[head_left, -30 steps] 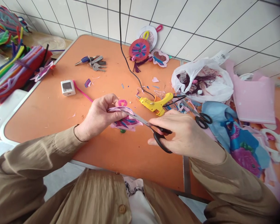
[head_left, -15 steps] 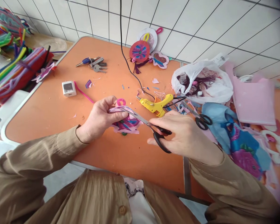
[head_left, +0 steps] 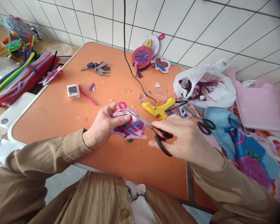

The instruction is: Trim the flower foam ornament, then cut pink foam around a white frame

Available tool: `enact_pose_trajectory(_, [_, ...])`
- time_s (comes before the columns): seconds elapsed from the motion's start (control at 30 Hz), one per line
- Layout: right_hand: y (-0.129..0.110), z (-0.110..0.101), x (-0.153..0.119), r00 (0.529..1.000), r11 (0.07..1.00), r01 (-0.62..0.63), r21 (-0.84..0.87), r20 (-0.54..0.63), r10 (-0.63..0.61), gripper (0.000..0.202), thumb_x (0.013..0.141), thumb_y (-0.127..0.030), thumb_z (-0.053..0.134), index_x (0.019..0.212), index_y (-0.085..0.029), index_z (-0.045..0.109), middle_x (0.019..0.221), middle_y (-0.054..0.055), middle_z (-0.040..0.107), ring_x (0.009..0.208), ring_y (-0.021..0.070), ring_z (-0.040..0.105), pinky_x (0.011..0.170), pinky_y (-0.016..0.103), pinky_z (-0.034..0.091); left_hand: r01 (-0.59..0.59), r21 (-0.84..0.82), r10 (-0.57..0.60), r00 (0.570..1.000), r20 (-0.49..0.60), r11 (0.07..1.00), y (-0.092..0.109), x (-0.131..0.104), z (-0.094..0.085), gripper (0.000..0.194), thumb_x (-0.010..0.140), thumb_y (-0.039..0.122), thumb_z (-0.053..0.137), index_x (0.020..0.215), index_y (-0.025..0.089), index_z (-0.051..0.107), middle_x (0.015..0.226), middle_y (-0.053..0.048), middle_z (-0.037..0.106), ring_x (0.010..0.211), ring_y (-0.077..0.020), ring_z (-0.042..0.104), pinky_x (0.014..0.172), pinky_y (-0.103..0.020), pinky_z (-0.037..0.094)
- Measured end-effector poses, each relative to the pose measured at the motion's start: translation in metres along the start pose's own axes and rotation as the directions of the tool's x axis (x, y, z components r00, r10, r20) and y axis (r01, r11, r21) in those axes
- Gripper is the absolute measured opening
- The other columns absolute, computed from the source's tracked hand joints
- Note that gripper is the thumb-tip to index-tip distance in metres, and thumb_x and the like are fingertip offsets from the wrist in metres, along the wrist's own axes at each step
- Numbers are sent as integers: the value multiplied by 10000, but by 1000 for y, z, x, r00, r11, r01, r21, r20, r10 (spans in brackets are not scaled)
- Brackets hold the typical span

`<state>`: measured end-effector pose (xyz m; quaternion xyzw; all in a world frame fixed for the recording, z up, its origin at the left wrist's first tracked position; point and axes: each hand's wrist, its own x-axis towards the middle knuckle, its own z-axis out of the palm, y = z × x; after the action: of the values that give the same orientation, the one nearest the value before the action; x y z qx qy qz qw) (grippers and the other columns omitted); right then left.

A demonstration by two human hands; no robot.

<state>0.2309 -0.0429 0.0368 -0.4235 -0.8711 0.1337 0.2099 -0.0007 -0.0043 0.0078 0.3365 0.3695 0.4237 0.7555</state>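
Observation:
Between thumb and fingers, my left hand pinches a pink and purple fabric ornament with blue petal shapes and a wavy pale pink border. A bright pink loop sticks up from its top, and a small green bead shows under its lower edge. My right hand has its fingers in the black handles of a pair of scissors. The blades lie along the ornament's upper edge, by my left thumb. Whether they are cutting into it I cannot tell. Just beyond the scissors lies a yellow glue gun.
Keys, a white charger plug and a pink pipe cleaner lie on the orange table. Finished-looking round ornaments lean by the tiled wall. At right are a white plastic bag, second scissors and fabric scraps. A black cord hangs down.
The whole view has shifted slightly, so everything sits a little lower and farther right. The ornament is tilted a bit more face-on, and the scissors blades have stayed at its upper edge.

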Motion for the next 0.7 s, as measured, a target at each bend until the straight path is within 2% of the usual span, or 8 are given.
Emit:
enact_pose_trajectory(0.13, [1,2,-1,1000,1000,4,3,-25,-3,243,878,-306,709,755,-221,518,622,-44,542,585,136,453,673,298,395,34,-48,-34,999,-2,998,0,-2,1,409,608,251,955,797,158,604,698,-1,752,576,-180,731,572,-283,620])
enact_pose_trajectory(0.37, [-2,-2,3,999,999,37,-23,-4,-37,268,899,-293,701,733,-208,508,606,-51,508,571,124,429,644,270,372,-26,-20,26,1000,8,999,0,-2,0,379,632,268,944,787,155,617,693,-24,768,570,-187,734,544,-276,615])
enact_pose_trajectory(0.53, [-3,-3,3,999,998,49,-41,-19,-49,246,910,-286,692,748,-198,529,609,-44,515,580,131,428,657,267,378,8,13,-9,998,66,1000,2,-4,0,327,665,363,920,756,141,698,692,-54,768,530,-209,715,444,-277,575])
enact_pose_trajectory(0.7, [-2,-2,2,996,996,74,-39,-39,-76,253,932,-317,668,750,-173,569,606,-30,527,581,140,449,656,275,378,41,19,-43,996,80,999,2,-4,-2,339,664,409,917,723,129,735,671,-72,761,519,-200,705,483,-288,588])
